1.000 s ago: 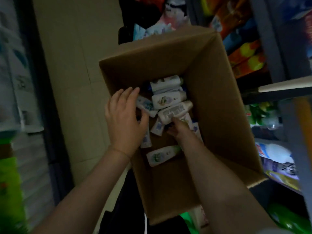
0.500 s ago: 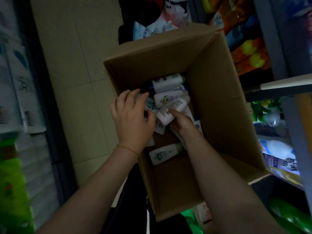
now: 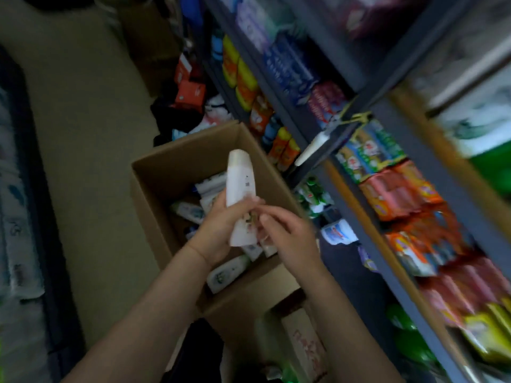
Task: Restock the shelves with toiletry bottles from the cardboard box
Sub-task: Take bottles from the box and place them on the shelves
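Observation:
The open cardboard box stands on the floor below me with several white toiletry bottles lying in it. Above the box I hold two white bottles between my hands. My left hand grips the tall upright white bottle, its fingers wrapped round the lower end. A second white bottle with a floral label sits just below it, and my right hand pinches that one from the right. The dark metal shelves rise to the right.
The shelves hold coloured packets, blue packs and yellow-orange bottles. A white and blue container lies low beside the box. Red cartons and bags lie on the tiled floor behind the box. Dark shelving with pale packs runs along the left.
Both hands have come up out of the box with two white bottles and met above it. My view has swung right and up, so the shelves now fill the right side.

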`<action>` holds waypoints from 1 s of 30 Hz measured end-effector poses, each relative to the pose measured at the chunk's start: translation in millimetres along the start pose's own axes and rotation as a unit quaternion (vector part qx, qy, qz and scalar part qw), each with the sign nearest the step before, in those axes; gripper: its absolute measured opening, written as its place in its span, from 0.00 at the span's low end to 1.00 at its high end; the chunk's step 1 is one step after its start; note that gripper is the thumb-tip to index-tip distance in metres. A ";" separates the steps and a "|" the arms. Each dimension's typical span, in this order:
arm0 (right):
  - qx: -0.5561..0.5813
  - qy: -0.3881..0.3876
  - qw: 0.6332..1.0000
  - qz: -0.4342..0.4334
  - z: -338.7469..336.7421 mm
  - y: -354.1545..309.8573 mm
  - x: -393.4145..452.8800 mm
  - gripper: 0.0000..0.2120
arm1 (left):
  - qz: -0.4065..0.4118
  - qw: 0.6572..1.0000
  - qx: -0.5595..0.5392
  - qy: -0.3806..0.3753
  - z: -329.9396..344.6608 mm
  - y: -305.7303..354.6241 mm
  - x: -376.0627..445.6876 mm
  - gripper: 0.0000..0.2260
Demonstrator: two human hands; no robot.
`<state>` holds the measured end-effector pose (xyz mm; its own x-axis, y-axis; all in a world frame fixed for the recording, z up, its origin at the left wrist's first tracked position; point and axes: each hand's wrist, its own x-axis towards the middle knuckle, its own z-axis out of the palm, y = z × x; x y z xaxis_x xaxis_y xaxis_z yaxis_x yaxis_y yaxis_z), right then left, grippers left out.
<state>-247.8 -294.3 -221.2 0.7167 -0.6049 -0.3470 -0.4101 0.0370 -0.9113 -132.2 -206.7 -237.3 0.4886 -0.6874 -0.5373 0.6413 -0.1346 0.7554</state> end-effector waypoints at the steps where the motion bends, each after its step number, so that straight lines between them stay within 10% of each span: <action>1: -0.015 0.014 1.000 -0.021 -10.1 -5.8 -8.9 0.07 | -0.010 0.999 -0.030 -0.013 6.9 5.0 -6.2 0.14; 9: -0.045 0.165 0.975 -0.141 -151.0 -65.6 -162.8 0.16 | 0.103 0.967 0.087 -0.217 193.4 29.8 -120.2 0.20; 17: -0.080 0.368 0.890 -0.255 -288.6 -116.2 -329.9 0.18 | 0.309 0.822 0.202 -0.434 377.2 42.3 -231.7 0.26; 23: -0.109 0.563 0.757 -0.313 -364.1 -139.8 -409.1 0.16 | 0.565 0.705 0.288 -0.318 458.2 34.1 -245.0 0.13; 30: -0.170 0.579 0.769 -0.210 -449.0 -157.4 -416.6 0.15 | 0.676 0.537 0.451 -0.228 495.5 12.5 -237.1 0.19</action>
<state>-735.2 -405.3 166.3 -0.0771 -0.8170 0.5714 -0.5440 -0.4458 -0.7108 -533.2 -399.1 85.4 -0.1808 -0.6677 0.7221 -0.7641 0.5576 0.3244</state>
